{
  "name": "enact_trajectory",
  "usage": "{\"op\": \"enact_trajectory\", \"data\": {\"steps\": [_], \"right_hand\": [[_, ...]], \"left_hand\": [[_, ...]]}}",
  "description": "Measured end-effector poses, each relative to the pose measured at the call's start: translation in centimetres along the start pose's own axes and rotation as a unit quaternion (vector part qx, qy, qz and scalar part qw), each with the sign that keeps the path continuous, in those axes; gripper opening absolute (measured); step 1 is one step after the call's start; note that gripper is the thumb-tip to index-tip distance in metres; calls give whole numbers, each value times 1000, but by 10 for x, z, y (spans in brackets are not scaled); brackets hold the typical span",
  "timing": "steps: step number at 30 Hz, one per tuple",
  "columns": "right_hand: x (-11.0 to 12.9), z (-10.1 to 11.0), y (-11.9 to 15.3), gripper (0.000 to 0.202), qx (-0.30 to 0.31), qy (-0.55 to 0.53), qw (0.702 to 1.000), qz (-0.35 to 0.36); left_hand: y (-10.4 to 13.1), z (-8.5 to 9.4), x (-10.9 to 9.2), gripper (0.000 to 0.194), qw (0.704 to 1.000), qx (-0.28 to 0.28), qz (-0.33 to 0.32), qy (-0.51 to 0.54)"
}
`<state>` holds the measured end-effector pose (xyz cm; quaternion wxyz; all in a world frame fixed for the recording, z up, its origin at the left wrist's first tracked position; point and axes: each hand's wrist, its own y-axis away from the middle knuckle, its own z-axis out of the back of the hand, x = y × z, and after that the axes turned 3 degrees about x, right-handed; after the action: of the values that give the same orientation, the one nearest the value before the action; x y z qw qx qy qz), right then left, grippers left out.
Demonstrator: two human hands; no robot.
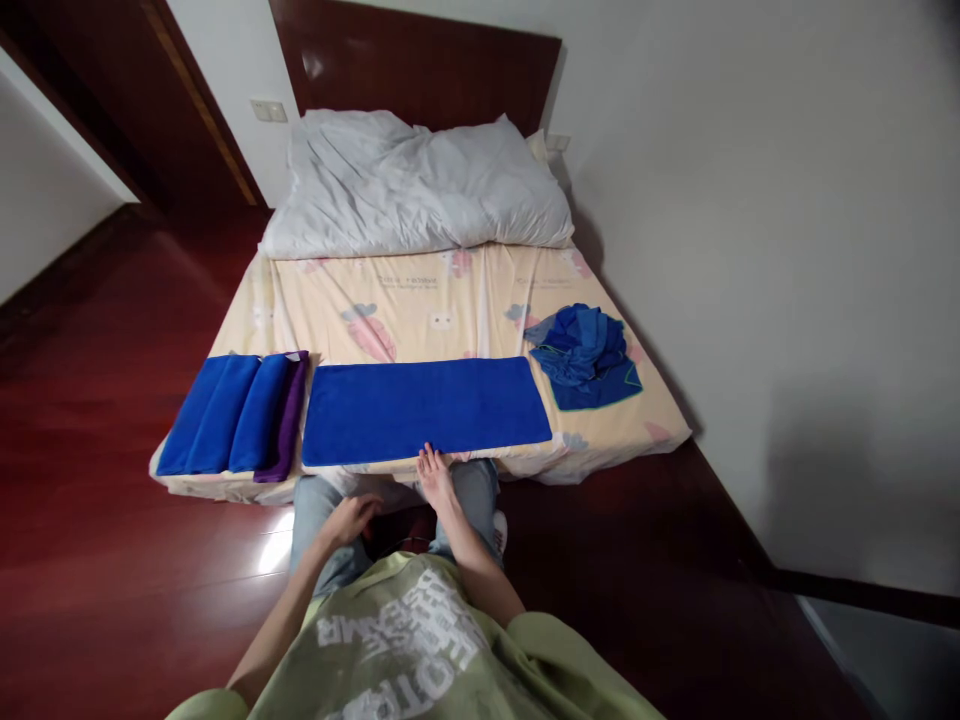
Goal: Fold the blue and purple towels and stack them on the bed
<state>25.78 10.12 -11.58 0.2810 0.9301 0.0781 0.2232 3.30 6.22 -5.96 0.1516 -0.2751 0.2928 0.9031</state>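
Note:
A blue towel [427,408] lies spread flat as a long rectangle along the front edge of the bed. My right hand [436,478] is at the towel's near edge, its fingers stretched out and the tips at the border; it grips nothing. Over my lap, short of the bed, hovers my left hand [355,518], fingers loosely extended with nothing seen in them. To the left lie several folded blue towels [214,413] side by side, with a folded purple towel [283,420] at their right end. On the right sits a crumpled heap of blue towels [583,350].
The bed has a pale patterned sheet [427,290]. A white quilt [420,190] is bunched against the dark wooden headboard [420,65]. A white wall [787,250] runs close along the right, and a brown door [112,100] stands at the back left.

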Motion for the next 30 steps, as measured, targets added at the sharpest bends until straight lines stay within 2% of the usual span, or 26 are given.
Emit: {"op": "enact_trajectory", "data": {"steps": [2,5,8,11,14,18,23,30], "right_hand": [[0,2,1,23,-3,9,1000,-3],[0,5,2,20,-16,32,999,-3],[-1,10,2,18,-27,52,998,6],[-3,15,0,20,-22,59,998,8],[-3,21,-2,20,-15,50,999,-4],[-3,28,-4,24,0,78,997,-13],[-4,32,-7,25,-17,71,997,-28],[-7,33,-7,24,-18,69,997,-21]], "left_hand": [[-34,33,-14,37,999,-10,-46,2],[-100,89,-41,37,994,-25,-104,-26],[-174,139,-69,34,992,-40,-93,-70],[-242,169,-89,37,992,-60,-39,-104],[-294,177,-99,40,992,-66,-2,-109],[-335,171,-99,41,993,-56,25,-100],[-356,167,-99,37,995,-38,41,-77],[-365,173,-107,31,995,19,80,-51]]}}
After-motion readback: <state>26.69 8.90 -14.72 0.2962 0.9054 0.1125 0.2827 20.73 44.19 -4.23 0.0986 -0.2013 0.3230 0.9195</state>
